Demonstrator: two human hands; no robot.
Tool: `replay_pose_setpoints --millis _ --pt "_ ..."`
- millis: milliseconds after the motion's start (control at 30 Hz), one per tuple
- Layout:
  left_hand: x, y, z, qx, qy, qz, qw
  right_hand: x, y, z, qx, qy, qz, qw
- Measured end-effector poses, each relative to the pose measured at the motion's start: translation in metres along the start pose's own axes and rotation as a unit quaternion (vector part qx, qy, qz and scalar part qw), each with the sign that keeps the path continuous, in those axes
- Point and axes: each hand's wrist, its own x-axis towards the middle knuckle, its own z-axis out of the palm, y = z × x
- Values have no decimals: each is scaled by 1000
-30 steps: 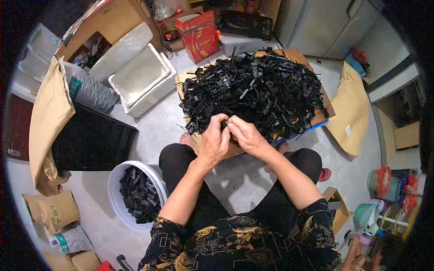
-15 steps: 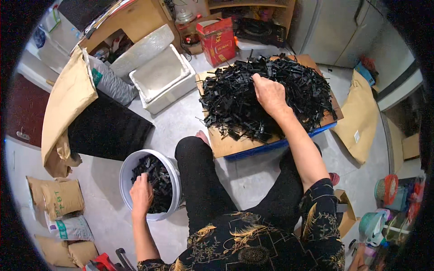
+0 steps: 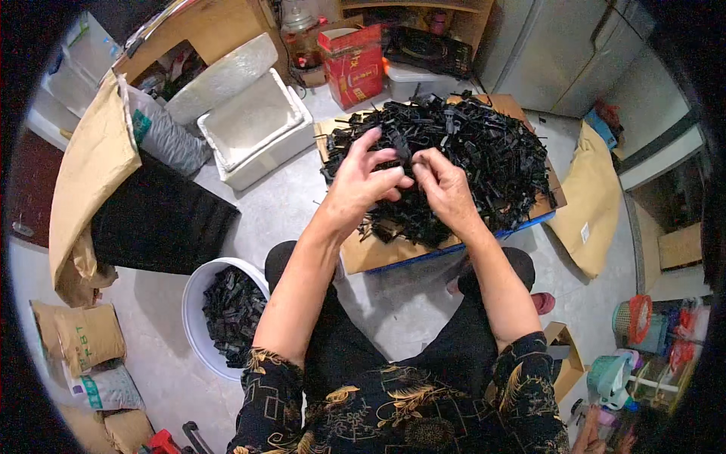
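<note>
A big heap of small black plastic parts (image 3: 484,159), many with thin stems, covers a cardboard sheet (image 3: 370,253) in front of me. Over the heap's near left side my left hand (image 3: 355,181) is raised, fingers spread and somewhat blurred. Close beside it, my right hand (image 3: 448,193) has thumb and fingertips pinched together. Whatever sits in that pinch cannot be told from the black parts behind it. On the floor at my left stands a white bucket (image 3: 195,303) partly filled with black pieces (image 3: 233,310).
An open white foam box (image 3: 265,155) and a red carton (image 3: 354,68) stand behind. A large paper sack (image 3: 91,181) leans by a black block (image 3: 162,216) at left; another paper sack (image 3: 590,204) lies at right. Baskets (image 3: 631,318) crowd the right edge.
My left hand has left the bucket and come up right, over the heap beside my right hand. My right hand has shifted slightly nearer to me. The whole view has moved a little.
</note>
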Motion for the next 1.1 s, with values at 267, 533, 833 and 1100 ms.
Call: replay_pose_setpoints --millis 267,533,833,1100 --pt "38 -24 6 -122 -115 -10 986 -2 12 -18 15 -51 -11 999" --pt "41 -30 17 -86 -22 34 995 0 -4 -30 -6 14 12 1000" --pt "40 -42 40 179 31 102 978 3 -7 -31 28 -53 66 996" --pt "39 -37 43 283 37 126 950 4 0 -37 2 -81 60 995"
